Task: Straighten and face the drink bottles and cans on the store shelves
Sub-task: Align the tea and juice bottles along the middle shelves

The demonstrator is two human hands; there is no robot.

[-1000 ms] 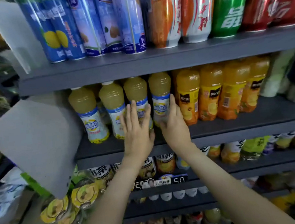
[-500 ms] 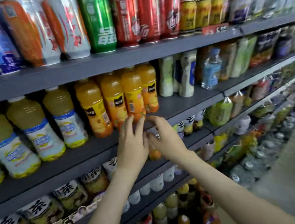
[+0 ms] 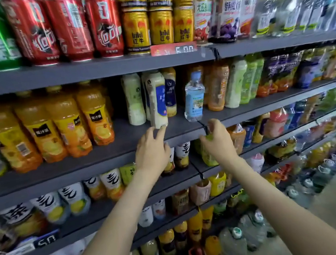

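On the middle shelf [image 3: 183,126] a white bottle with a blue label [image 3: 156,99] stands at the front, ahead of other pale bottles [image 3: 133,98]. My left hand [image 3: 152,152] is just below it, fingers spread, fingertips at the bottle's base. A clear water bottle with a light blue label [image 3: 194,97] stands to the right, near the shelf's edge. My right hand [image 3: 219,140] hovers below it in front of the shelf edge, fingers loosely curled, holding nothing. Orange juice bottles [image 3: 66,122] fill the shelf's left part.
Red cans [image 3: 70,27] and gold cans [image 3: 160,25] line the top shelf above a red price tag [image 3: 174,48]. Green and orange bottles [image 3: 241,81] stand right of the water bottle. Lower shelves hold tea bottles [image 3: 74,198]; large water jugs [image 3: 232,243] sit on the floor.
My view and both hands have moved right along the shelf, from the yellow and orange juice bottles to the white bottle and the water bottle. The hands have drawn apart.
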